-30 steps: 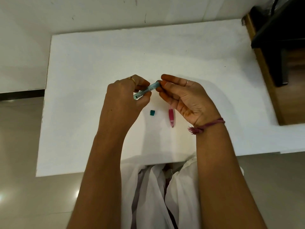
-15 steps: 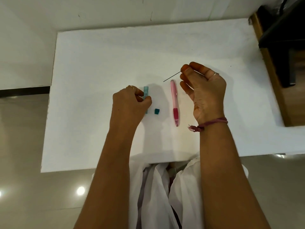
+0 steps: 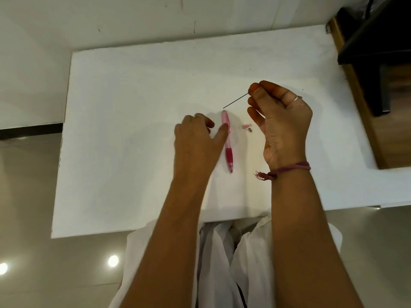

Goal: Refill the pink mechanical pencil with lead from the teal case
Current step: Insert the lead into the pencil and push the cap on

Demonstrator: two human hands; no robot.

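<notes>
Since half a second ago, the left hand [image 3: 195,143] has been moved off the teal case and over to the pink mechanical pencil [image 3: 227,138], and the case can no longer be seen. The pencil is laid flat on the white table [image 3: 124,130], with its tip pointed toward the person. The left thumb is pressed against the side of the pencil, and the other left fingers are curled down on the table; whether anything is held under them cannot be told. A thin dark lead [image 3: 235,100] is pinched between the thumb and first finger of the right hand [image 3: 282,123], which is held up above the table, and the free end of the lead is pointed at the top end of the pencil. A small pink cap [image 3: 247,127] is seen lying on the table between the pencil and the right hand. A pale wall [image 3: 133,18] is seen behind the table, a shiny grey floor [image 3: 26,196] below it, and brown wooden furniture [image 3: 364,121] at the right.
</notes>
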